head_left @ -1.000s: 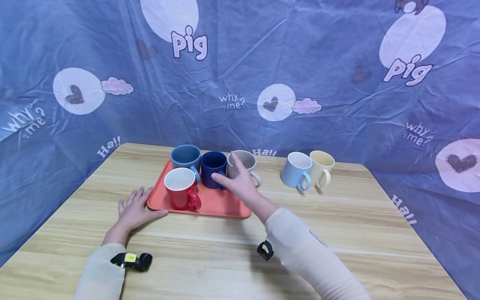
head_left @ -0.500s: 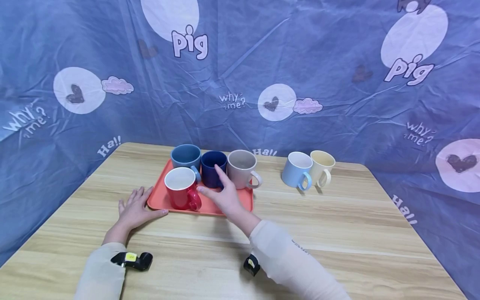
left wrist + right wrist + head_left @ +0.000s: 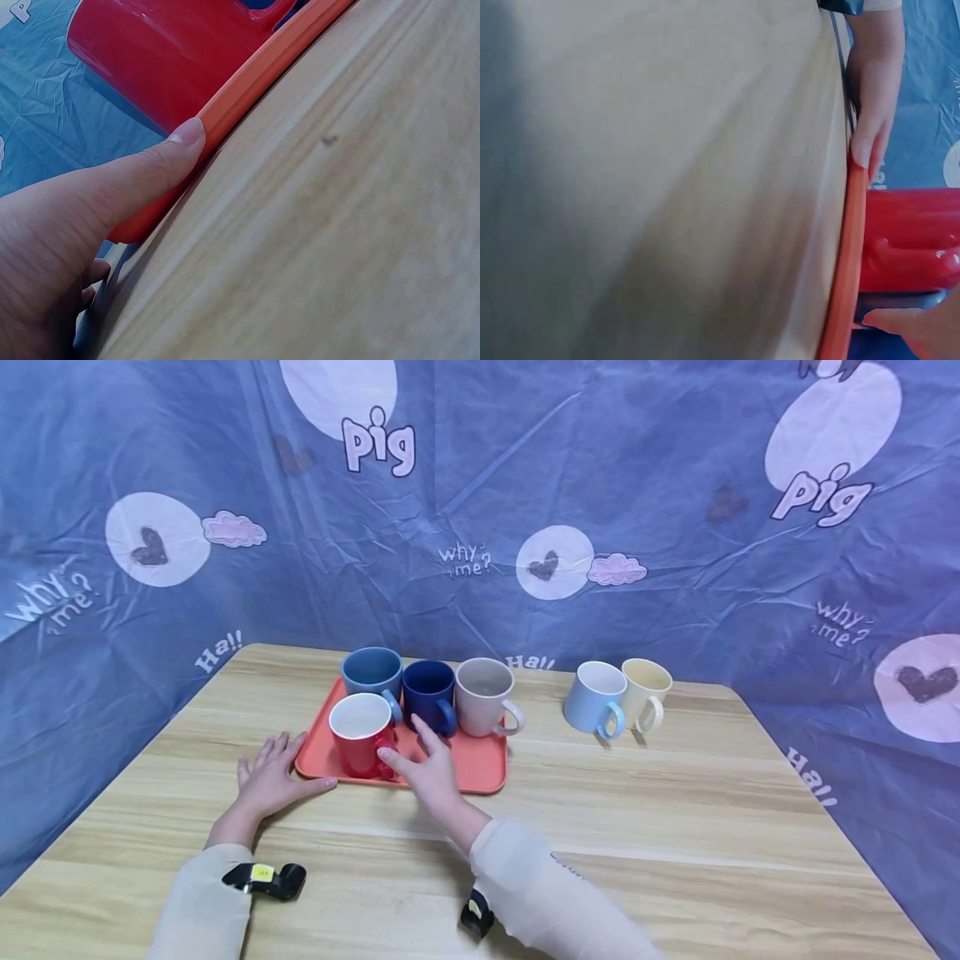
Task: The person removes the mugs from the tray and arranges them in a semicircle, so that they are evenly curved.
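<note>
An orange tray (image 3: pixel 480 766) holds a red mug (image 3: pixel 354 748) at its front left. My left hand (image 3: pixel 270 787) is at the tray's front left corner. In the left wrist view, its straight thumb (image 3: pixel 142 174) presses the tray's rim, below the red mug. My right hand (image 3: pixel 435 777) is over the tray's front part, fingers spread, the thumb tip overlapping the red mug's handle. Behind it on the tray stand a blue-grey mug (image 3: pixel 369 670), a navy mug (image 3: pixel 427 695) and a grey mug (image 3: pixel 480 706), all upright.
Right of the tray, a light blue mug (image 3: pixel 588 706) and a cream mug (image 3: pixel 647 683) stand close together on the wooden table (image 3: pixel 712 810). A printed blue cloth (image 3: pixel 465 485) hangs behind the table and along its sides.
My right hand has moved left and nearer to me, from in front of the navy and grey mugs to the red mug's handle. The left hand and the mugs stay in place.
</note>
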Available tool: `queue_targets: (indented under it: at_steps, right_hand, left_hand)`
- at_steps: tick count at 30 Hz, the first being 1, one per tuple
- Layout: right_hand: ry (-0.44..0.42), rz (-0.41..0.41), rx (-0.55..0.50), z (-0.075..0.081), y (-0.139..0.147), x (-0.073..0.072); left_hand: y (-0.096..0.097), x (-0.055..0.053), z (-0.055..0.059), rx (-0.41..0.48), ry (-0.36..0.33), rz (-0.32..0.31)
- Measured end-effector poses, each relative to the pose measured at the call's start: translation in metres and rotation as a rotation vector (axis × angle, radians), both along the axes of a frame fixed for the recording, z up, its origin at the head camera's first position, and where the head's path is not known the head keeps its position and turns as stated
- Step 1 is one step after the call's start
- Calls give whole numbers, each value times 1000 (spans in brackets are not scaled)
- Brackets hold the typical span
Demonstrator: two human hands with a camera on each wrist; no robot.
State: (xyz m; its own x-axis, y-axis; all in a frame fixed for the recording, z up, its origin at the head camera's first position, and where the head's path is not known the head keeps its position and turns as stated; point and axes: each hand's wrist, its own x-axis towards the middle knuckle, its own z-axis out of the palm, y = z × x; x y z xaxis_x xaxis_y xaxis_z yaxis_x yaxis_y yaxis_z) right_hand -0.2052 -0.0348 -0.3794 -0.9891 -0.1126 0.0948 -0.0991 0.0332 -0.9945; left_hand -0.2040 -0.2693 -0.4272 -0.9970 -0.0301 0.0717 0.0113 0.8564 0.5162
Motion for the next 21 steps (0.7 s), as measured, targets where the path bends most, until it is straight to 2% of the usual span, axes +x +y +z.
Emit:
queue_targets:
  at_steps: [5,14,17,21]
  right_hand:
    - [-9,-52,-30,-7,-9,3]
    - [87,-106,-32,-13,-19,5]
    - [69,-123,-42,-13,-22,5]
    - [53,-160,3,-14,-25,4]
  left_hand:
    - [0,0,0,2,-1,1]
    - [-1,0,0,-4,1,-2]
    - [-1,0,0,-8,5,-3]
    - [-1,0,0,-4,5,-2]
